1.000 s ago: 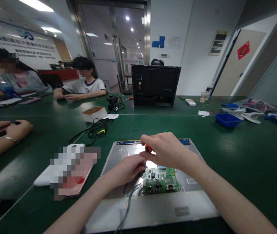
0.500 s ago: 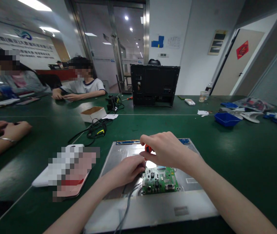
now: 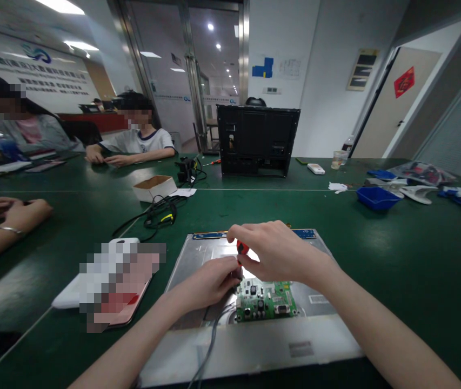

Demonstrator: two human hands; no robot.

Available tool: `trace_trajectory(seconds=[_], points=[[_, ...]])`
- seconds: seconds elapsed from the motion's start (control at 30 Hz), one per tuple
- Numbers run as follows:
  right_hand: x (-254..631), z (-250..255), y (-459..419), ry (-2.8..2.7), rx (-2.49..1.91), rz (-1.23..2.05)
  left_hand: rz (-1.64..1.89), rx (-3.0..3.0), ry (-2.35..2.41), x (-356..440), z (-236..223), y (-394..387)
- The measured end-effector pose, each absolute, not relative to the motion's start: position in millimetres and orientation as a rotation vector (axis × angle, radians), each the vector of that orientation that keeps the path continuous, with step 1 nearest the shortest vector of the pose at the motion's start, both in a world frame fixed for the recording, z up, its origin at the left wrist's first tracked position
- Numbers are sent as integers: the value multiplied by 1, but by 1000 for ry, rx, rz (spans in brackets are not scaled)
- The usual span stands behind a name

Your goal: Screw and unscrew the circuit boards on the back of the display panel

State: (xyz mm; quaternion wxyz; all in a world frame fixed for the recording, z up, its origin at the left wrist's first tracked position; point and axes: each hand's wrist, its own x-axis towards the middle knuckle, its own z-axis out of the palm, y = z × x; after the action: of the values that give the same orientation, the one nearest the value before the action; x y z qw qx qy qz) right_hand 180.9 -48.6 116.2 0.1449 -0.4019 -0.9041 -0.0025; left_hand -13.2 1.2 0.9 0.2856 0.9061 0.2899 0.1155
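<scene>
A silver metal panel (image 3: 250, 346) lies flat on the green table in front of me, with a small green circuit board (image 3: 266, 302) on it. My right hand (image 3: 274, 251) is closed around the red handle of a screwdriver (image 3: 241, 248), held upright above the board's left corner. My left hand (image 3: 209, 281) rests on the panel beside that corner, fingers curled at the screwdriver's lower end. Grey wires (image 3: 212, 340) run from the board toward me.
A blurred white and pink object (image 3: 111, 283) lies to the left. Black cables (image 3: 159, 213), a cardboard box (image 3: 155, 188) and a black monitor shell (image 3: 256, 140) stand further back. A blue tray (image 3: 376, 197) is at the right. Other people sit at the left.
My right hand with the screwdriver has shifted slightly left. My left hand stays at the board's corner.
</scene>
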Motion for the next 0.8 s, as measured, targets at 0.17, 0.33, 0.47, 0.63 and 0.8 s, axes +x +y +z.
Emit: trace_trajectory(seconds=[0.17,0.33,0.47,0.63,0.8], points=[[181,116,-47,-2588,-1235,-73,287,2464,805,-13,2,1],[180,115,-46,-2576,-1255,-105,292,2469,799,-15,-1,2],[180,115,-46,-2581,-1253,-97,298,2470,792,-15,-3,2],[180,115,-46,-2595,-1268,-100,283,2472,796,-13,2,1],[180,116,-44,-2602,-1280,-96,268,2475,827,-12,5,-1]])
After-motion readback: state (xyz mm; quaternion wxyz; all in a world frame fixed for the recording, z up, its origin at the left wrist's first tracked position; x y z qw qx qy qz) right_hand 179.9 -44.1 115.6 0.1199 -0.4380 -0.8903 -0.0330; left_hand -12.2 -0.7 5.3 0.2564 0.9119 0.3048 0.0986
